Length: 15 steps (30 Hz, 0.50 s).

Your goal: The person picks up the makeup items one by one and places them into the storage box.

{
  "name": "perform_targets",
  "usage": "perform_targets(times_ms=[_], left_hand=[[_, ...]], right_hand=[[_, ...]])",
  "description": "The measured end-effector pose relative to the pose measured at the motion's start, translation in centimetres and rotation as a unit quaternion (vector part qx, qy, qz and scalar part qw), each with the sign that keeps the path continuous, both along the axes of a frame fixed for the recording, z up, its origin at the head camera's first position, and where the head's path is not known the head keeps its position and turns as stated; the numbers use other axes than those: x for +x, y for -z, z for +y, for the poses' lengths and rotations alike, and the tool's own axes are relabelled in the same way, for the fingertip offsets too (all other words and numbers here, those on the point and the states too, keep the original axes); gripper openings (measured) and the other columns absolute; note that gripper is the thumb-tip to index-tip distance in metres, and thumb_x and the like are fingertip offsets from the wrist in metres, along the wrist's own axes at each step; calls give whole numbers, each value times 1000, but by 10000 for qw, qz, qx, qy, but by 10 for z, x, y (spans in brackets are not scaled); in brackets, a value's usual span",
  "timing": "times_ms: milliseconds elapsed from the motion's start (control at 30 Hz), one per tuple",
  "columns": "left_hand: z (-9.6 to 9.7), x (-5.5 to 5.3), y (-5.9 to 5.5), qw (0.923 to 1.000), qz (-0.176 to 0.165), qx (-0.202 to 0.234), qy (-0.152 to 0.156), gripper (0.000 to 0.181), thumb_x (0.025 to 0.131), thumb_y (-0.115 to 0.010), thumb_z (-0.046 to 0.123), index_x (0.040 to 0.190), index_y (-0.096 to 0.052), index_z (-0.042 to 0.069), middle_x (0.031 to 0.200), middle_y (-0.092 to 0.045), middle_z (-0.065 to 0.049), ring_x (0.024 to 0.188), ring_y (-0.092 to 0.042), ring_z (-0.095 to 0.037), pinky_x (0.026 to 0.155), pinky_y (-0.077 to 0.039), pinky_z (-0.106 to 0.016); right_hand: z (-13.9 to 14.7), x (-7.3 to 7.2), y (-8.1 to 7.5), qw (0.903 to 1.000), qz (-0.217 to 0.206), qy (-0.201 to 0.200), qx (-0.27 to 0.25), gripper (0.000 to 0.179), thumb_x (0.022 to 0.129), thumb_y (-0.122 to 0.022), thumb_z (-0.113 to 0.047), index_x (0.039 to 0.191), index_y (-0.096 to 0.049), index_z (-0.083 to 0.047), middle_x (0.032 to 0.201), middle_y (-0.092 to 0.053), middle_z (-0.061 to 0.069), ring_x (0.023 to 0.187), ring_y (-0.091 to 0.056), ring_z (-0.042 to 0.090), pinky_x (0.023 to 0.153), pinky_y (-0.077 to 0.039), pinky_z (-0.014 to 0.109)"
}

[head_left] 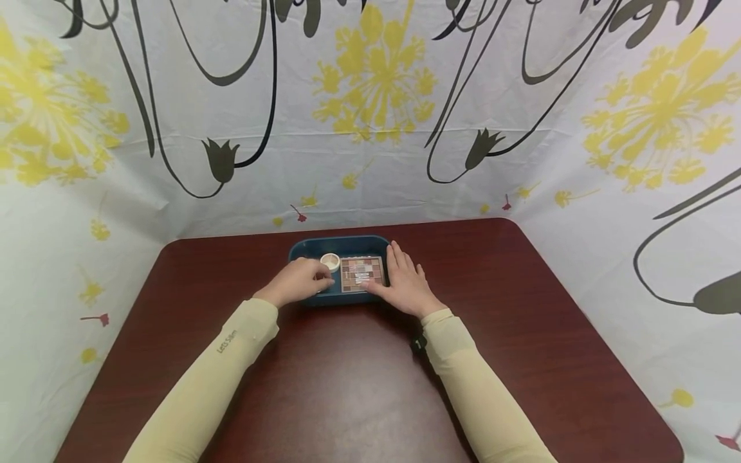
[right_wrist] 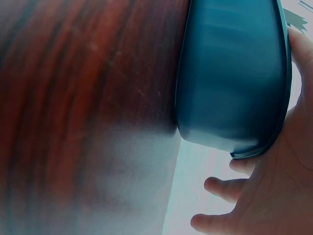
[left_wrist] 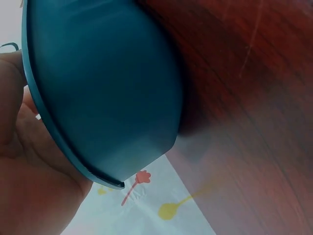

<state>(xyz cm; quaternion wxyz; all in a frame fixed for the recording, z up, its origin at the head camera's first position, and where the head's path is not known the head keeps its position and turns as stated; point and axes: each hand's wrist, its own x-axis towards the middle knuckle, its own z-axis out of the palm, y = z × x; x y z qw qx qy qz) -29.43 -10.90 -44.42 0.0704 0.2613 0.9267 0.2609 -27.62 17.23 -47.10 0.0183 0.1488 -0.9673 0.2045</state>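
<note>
A blue tray [head_left: 338,300] stands near the table's far edge. Inside it, on the right, lies a flat eyeshadow palette [head_left: 361,274] with many small coloured pans; a small round container [head_left: 330,261] with a pale rim sits to its left. My left hand [head_left: 296,280] reaches over the tray's left end with bent fingers, and whatever lies under them is hidden. My right hand [head_left: 406,283] rests along the right end, fingers extended, thumb at the palette's lower right. Both wrist views show the tray's outer wall [left_wrist: 107,88] beside the palms.
The dark red-brown wooden table [head_left: 347,386] has rounded corners. White cloth [head_left: 359,186] with yellow flowers and grey stems hangs behind it and along both sides. A small dark object [head_left: 418,344] shows at the right wrist.
</note>
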Motion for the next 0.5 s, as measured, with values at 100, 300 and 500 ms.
perform_targets(times_ms=[100,300,500], left_hand=[[0,3,2,9997,150,64,-161,16,96,-71,26,104,-79,15,86,-68,7,76,-58,-16,69,-51,-33],[2,12,0,9979,468,170,-404,17,95,-72,26,106,-78,15,93,-67,5,82,-60,-15,75,-55,-35],[3,22,0,9959,708,245,-510,21,96,-70,26,113,-77,14,99,-64,5,88,-61,-14,80,-55,-38]], right_hand=[[1,1,-2,10000,-38,-15,-35,112,88,-54,-76,162,-5,-8,169,2,7,153,-10,34,115,-14,66],[2,0,-4,9999,-75,-35,-78,113,87,-53,-77,162,-4,-8,169,2,8,153,-8,36,115,-13,67],[9,0,-4,9998,-48,43,-162,111,85,-48,-82,164,-3,-17,169,3,5,153,-6,33,115,-12,67]])
